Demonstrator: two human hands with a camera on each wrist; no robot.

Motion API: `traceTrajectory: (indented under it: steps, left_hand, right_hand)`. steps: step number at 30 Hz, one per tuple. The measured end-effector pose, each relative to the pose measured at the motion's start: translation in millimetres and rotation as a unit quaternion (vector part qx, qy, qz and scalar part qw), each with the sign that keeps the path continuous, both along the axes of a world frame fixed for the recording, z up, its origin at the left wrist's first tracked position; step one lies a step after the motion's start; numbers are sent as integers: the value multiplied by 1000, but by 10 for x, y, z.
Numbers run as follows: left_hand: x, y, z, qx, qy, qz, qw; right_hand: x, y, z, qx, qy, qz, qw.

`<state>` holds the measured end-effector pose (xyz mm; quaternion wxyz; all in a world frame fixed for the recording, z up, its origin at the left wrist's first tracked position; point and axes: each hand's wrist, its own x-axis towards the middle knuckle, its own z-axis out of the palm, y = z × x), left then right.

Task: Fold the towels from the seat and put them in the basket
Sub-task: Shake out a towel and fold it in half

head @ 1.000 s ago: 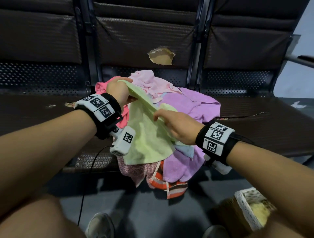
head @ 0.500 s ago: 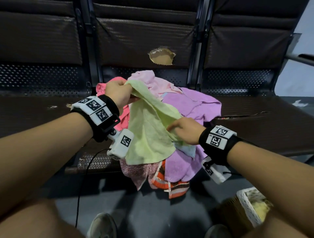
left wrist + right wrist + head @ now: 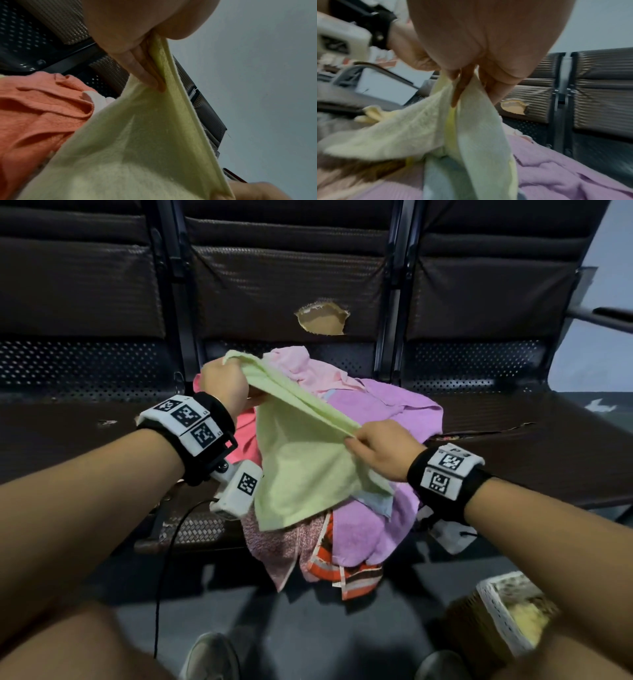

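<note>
Above the towel pile (image 3: 383,440), both hands' fingers (image 3: 147,73) pinch the green towel (image 3: 301,470) by its top edge; soft, light, probably best gripped at corners.

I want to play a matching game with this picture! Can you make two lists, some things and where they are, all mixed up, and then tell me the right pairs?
Things:
1. green towel
2. purple towel
3. basket
4. striped towel

Places:
A. on the floor, lower right
B. held up between the left hand and right hand
C. hanging over the front edge of the seat, at the bottom of the pile
D. spread on the pile's right side

Pairs: 1-B, 2-D, 3-A, 4-C
</note>
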<state>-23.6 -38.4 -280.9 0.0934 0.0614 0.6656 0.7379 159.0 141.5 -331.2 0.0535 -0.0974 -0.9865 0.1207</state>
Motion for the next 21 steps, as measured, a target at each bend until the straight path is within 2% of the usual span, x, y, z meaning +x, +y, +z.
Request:
traceTrajectory:
  steps: [3, 7, 9, 12, 16, 21]
  left_hand:
    - [-10, -77, -11, -37, -2, 5, 999]
    - [18, -92, -18, -90, 32, 38, 995]
    - [0, -111, -19, -67, 35, 71, 995]
    - [21, -133, 41, -113, 89, 83, 986]
    - [85, -168, 222, -87, 84, 80, 989]
    - [120, -191, 293, -76, 104, 55, 990]
  right_hand:
    - [82, 149, 73, -15, -39, -34, 999]
    - [113, 158, 79, 65, -90, -86, 990]
    - [118, 177, 121, 88, -61, -104, 989]
    - [133, 193, 235, 115, 17, -138, 983]
    - [153, 195, 377, 74, 127, -171, 974]
    - [166, 131, 413, 1, 176, -199, 964]
